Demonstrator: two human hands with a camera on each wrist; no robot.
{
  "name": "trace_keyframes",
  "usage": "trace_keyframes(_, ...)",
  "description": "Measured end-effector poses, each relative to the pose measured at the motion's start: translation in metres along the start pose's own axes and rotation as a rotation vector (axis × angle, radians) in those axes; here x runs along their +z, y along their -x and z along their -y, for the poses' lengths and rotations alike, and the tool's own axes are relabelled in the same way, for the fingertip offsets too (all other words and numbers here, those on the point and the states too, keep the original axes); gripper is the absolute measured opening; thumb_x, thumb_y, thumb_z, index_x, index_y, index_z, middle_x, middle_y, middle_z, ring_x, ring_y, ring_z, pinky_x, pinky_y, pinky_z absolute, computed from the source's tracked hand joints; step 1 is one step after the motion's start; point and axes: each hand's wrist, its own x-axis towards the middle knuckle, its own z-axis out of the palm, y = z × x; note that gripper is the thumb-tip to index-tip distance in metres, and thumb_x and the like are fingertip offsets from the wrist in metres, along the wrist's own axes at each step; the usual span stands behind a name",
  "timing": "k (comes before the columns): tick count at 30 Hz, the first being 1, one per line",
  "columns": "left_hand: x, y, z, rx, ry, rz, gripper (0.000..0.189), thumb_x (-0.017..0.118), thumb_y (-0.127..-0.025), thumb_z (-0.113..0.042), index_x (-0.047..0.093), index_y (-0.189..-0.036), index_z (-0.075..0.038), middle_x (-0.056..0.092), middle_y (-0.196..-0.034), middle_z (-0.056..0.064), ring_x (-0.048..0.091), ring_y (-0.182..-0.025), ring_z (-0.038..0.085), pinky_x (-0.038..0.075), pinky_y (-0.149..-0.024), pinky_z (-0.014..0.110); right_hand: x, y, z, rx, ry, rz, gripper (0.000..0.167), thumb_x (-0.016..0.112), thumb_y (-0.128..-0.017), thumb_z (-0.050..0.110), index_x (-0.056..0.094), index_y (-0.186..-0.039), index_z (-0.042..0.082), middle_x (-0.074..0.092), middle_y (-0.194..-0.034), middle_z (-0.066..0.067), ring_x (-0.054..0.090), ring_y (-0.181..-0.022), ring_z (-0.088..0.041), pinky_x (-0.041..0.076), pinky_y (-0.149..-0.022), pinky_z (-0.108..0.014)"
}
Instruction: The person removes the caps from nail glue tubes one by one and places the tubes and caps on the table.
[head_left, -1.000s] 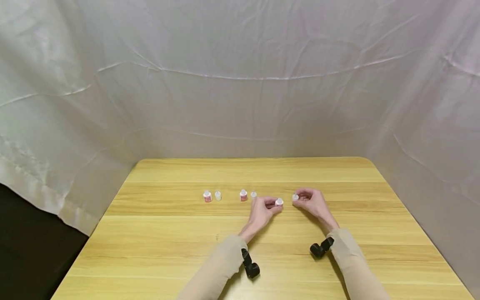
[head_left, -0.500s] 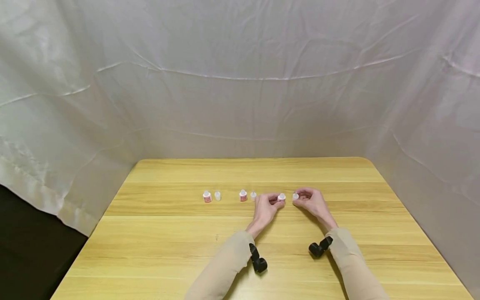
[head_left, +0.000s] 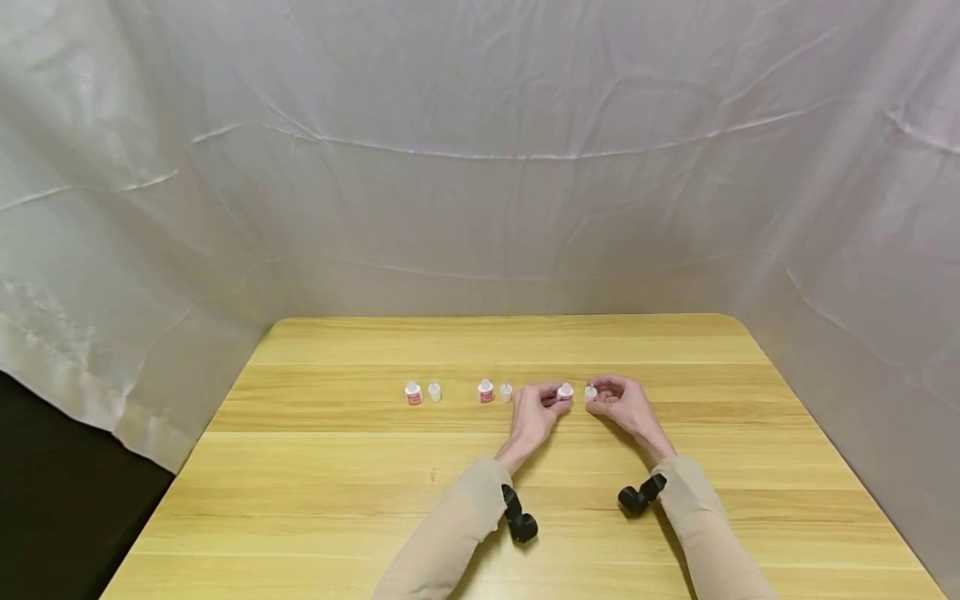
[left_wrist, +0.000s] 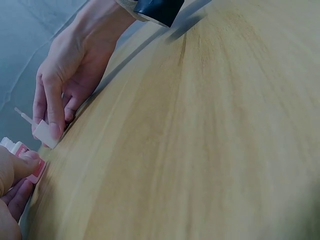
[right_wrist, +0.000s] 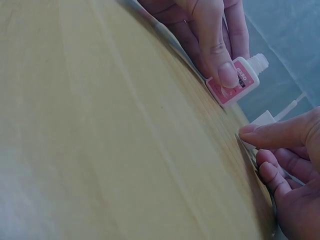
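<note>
My left hand pinches a small white bottle with a pink label between thumb and fingers; it stands on the table with its neck uncapped. Just right of it, my right hand pinches a white brush cap that rests upside down on the table, its thin brush stem pointing up. A narrow gap separates bottle and cap. Left of my hands stand a second pink-labelled bottle with a brush cap beside it, and farther left a third bottle with its own cap.
The wooden table has its far edge against a hanging grey-white curtain, which also covers both sides. A black wrist camera is strapped to each sleeve. Something dark lies beyond the table at the lower left.
My left hand has moved a little to the right and away from me with the bottle, setting it close to the cap. The right hand has stayed in place on the cap.
</note>
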Motion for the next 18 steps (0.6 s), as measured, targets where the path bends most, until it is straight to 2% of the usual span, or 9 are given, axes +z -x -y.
trace_keyframes(4, -0.002, 0.001, -0.001, 0.001, -0.002, 0.001, 0.029, 0.077, -0.087, -0.005, 0.073, -0.115, -0.002, 0.078, -0.106, 0.012, 0.076, -0.094, 0.017, 0.058, -0.082, 0.014, 0.001, -0.006, -0.014, -0.006, -0.016, -0.005, 0.047, 0.074, -0.080, -0.008, 0.058, -0.124, -0.016, 0.069, -0.104, -0.025, 0.058, -0.073, -0.001, 0.053, -0.067, -0.013)
trace_keyframes(10, -0.006, 0.006, -0.002, 0.019, -0.019, -0.002, 0.034, 0.076, -0.087, -0.004, 0.070, -0.120, 0.001, 0.077, -0.110, 0.016, 0.076, -0.099, 0.022, 0.060, -0.087, 0.021, 0.002, -0.007, -0.018, -0.032, -0.037, -0.006, 0.049, 0.074, -0.079, -0.007, 0.057, -0.124, -0.016, 0.069, -0.102, -0.020, 0.058, -0.073, 0.000, 0.053, -0.068, -0.013)
trace_keyframes(15, -0.009, 0.009, -0.006, 0.034, -0.108, -0.037, 0.040, 0.078, -0.088, -0.013, 0.068, -0.124, 0.001, 0.073, -0.121, 0.017, 0.072, -0.110, 0.027, 0.059, -0.096, 0.032, 0.001, -0.006, -0.021, -0.046, -0.039, -0.010, 0.052, 0.076, -0.081, -0.005, 0.056, -0.127, -0.016, 0.067, -0.109, -0.028, 0.058, -0.075, 0.000, 0.053, -0.069, -0.013)
trace_keyframes(18, -0.012, 0.011, -0.011, 0.034, -0.129, -0.058, 0.043, 0.080, -0.086, -0.017, 0.068, -0.124, 0.001, 0.072, -0.123, 0.017, 0.071, -0.114, 0.029, 0.057, -0.099, 0.036, -0.001, -0.005, -0.023, -0.052, -0.019, -0.001, 0.055, 0.077, -0.083, -0.001, 0.055, -0.131, -0.014, 0.064, -0.116, -0.032, 0.059, -0.078, 0.000, 0.054, -0.072, -0.013)
